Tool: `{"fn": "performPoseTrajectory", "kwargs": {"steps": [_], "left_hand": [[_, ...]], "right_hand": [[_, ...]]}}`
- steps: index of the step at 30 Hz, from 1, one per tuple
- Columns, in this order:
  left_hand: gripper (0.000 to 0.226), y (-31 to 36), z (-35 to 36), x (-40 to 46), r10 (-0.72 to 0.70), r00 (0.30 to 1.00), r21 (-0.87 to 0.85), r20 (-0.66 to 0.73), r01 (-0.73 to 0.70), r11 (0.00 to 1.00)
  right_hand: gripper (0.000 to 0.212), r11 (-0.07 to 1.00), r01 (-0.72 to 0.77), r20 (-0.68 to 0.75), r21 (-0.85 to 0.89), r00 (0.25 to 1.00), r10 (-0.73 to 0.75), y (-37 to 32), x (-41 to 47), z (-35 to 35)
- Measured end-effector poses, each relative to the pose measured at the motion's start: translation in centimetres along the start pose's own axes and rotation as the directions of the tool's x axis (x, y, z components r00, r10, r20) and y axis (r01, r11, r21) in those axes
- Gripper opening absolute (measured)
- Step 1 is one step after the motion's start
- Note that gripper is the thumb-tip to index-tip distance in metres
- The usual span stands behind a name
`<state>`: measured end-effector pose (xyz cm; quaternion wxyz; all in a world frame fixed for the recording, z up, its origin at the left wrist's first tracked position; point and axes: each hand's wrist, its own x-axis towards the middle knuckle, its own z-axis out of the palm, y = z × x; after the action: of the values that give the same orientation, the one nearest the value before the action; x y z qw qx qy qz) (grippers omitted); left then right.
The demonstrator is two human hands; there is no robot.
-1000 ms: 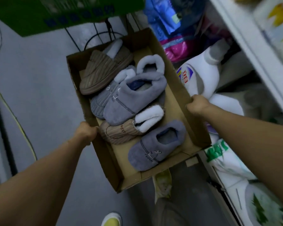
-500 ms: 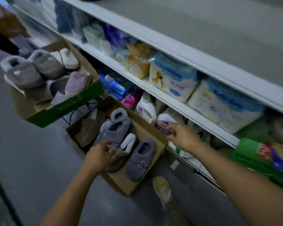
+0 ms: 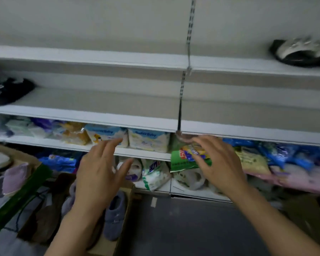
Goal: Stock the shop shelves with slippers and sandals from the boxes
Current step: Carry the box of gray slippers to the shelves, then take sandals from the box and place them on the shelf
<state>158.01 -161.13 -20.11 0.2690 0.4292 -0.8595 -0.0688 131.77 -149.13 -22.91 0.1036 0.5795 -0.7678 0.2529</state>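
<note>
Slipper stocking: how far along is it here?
Done: little; one dark pair on the middle shelf, another higher up. In hand: nothing; left hand and right hand are open. Left: slippers fill the cardboard box.

Empty hands (image 3: 98, 174) (image 3: 218, 163) before shop shelves (image 3: 92, 115)

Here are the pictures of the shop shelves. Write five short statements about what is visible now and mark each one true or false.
1. Both hands are empty. True: the left hand and the right hand have relaxed fingers and hold nothing.
2. A grey-blue slipper lies in the cardboard box on the floor. True.
3. The middle shelf is packed full of slippers. False: most of it is bare.
4. The right hand grips a slipper. False: it holds nothing.
5. Baby-product packs sit on a lower shelf. True.
</note>
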Motion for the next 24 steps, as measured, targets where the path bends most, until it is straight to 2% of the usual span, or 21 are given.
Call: {"fn": "performPoseTrajectory", "kwargs": {"steps": [9,17,24], "left_hand": [[0.061,18.5,-0.7,1.2,0.351,0.936,-0.049,-0.029,-0.352,0.935],[0.044,39.1,4.5,-2.8,0.579,0.809,-0.128,-0.101,-0.587,0.799],[0.052,55.5,11.8,-8.4,0.685,0.727,-0.224,-0.045,-0.676,0.702]], "right_hand": [[0.051,0.96,-0.191,-0.265,-0.206,0.955,0.134,12.1,-8.9,-18.6],[0.059,0.869,-0.384,-0.372,-0.312,0.891,0.26,24.0,-21.1,-32.3],[0.056,0.775,-0.507,-0.366,-0.378,0.85,0.378,33.4,-32.3,-39.8]]}}
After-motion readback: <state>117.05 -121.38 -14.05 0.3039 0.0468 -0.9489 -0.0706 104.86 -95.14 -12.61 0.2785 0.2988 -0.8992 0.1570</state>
